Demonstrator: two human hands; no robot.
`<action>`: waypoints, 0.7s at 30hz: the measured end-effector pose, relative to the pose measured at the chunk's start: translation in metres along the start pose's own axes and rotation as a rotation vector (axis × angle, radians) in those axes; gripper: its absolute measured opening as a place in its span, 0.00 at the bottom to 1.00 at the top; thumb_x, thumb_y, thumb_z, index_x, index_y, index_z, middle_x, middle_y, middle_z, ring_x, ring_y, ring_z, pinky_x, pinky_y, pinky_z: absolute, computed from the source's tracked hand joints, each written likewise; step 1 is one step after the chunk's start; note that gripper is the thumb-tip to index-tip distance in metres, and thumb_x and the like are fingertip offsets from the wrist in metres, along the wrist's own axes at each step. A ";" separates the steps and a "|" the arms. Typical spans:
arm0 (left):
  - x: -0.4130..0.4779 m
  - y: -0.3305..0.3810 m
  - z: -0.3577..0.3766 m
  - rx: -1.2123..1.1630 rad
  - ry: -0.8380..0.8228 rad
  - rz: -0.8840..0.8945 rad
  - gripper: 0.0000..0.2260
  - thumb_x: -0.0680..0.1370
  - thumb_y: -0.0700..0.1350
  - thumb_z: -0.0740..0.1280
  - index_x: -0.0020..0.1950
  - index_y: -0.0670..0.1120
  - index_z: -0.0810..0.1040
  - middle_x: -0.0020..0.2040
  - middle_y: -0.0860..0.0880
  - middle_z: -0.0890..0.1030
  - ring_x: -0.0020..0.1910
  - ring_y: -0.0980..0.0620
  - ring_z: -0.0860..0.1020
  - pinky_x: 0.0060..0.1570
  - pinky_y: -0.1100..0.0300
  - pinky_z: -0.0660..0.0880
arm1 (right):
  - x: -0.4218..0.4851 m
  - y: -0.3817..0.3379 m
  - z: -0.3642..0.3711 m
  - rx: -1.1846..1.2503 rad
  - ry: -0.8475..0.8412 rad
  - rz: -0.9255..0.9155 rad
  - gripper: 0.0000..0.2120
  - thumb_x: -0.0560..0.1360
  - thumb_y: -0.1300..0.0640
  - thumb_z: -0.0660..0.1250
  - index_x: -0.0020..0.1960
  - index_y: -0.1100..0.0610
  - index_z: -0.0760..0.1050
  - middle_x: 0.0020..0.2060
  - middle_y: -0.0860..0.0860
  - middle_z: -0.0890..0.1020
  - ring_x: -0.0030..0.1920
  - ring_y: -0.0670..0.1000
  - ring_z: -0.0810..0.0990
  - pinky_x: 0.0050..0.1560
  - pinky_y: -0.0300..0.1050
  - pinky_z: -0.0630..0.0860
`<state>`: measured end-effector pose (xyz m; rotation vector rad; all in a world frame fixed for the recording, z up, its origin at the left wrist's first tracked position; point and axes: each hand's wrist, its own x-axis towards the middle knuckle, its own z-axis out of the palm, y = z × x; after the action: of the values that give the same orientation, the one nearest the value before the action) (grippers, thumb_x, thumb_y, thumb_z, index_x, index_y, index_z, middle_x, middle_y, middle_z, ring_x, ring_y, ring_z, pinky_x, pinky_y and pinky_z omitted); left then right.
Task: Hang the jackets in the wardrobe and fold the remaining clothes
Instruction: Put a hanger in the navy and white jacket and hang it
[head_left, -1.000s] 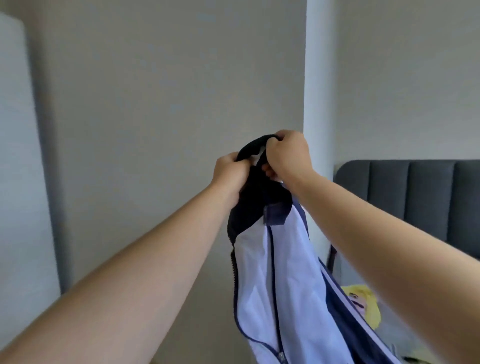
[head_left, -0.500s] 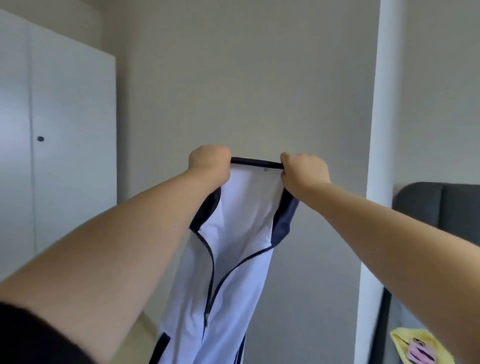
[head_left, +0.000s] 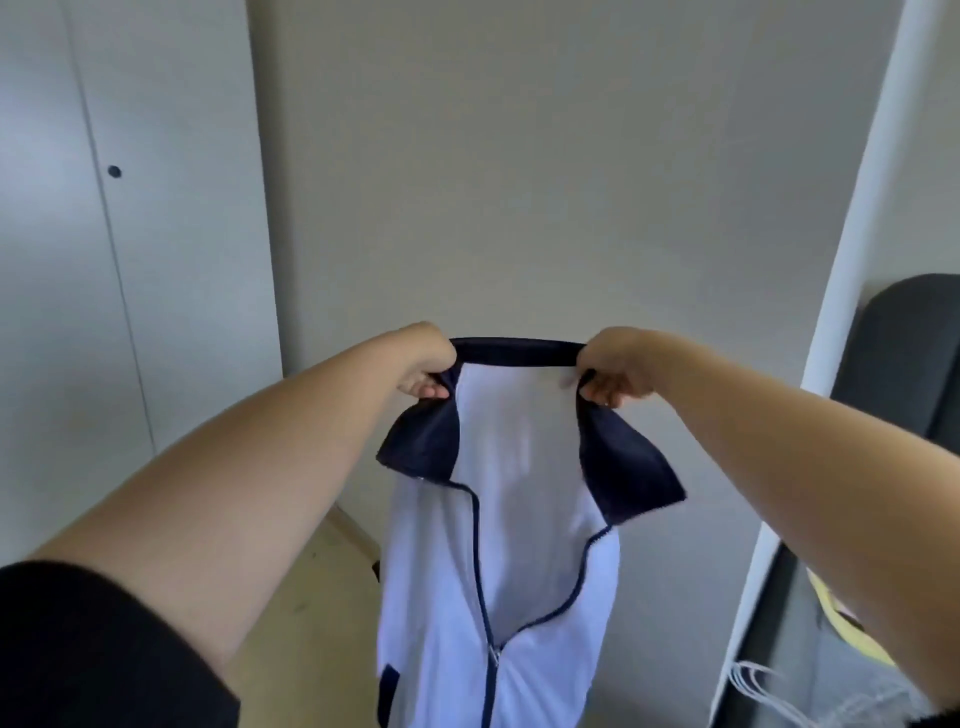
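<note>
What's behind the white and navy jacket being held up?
A plain grey wall stands behind the jacket, with pale floor at lower left. The left hand and right hand grip its collar. Whatever lies directly behind the cloth is covered.

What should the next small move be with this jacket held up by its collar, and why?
Probably gather the collar into the right hand, freeing the left hand. Both hands grip the jacket, which hangs spread and partly unzipped, while the wardrobe on the left is shut and no hanger is in view.
</note>
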<state>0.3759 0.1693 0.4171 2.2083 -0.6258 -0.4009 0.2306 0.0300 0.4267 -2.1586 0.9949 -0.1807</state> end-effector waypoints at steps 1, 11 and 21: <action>0.002 -0.002 0.004 -0.095 0.007 0.005 0.11 0.79 0.35 0.52 0.40 0.39 0.71 0.25 0.45 0.78 0.18 0.54 0.75 0.17 0.68 0.70 | 0.002 0.002 0.002 0.091 0.042 -0.027 0.11 0.79 0.65 0.51 0.42 0.64 0.69 0.18 0.54 0.75 0.15 0.49 0.72 0.17 0.34 0.66; -0.002 -0.013 0.016 -0.394 -0.217 0.108 0.13 0.75 0.24 0.58 0.56 0.33 0.73 0.49 0.36 0.80 0.50 0.43 0.80 0.52 0.58 0.77 | -0.001 0.030 -0.005 0.149 0.022 -0.208 0.08 0.74 0.67 0.68 0.53 0.68 0.77 0.41 0.57 0.84 0.43 0.52 0.83 0.48 0.44 0.81; -0.013 -0.015 0.035 0.314 0.596 0.804 0.04 0.75 0.44 0.67 0.43 0.44 0.78 0.44 0.45 0.75 0.50 0.42 0.74 0.39 0.57 0.65 | -0.004 0.073 0.007 0.239 0.803 -0.504 0.12 0.70 0.54 0.70 0.30 0.51 0.72 0.24 0.44 0.74 0.29 0.47 0.72 0.30 0.40 0.66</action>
<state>0.3528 0.1638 0.3839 1.9843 -1.1940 0.7791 0.1868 0.0054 0.3727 -2.0816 0.7420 -1.4129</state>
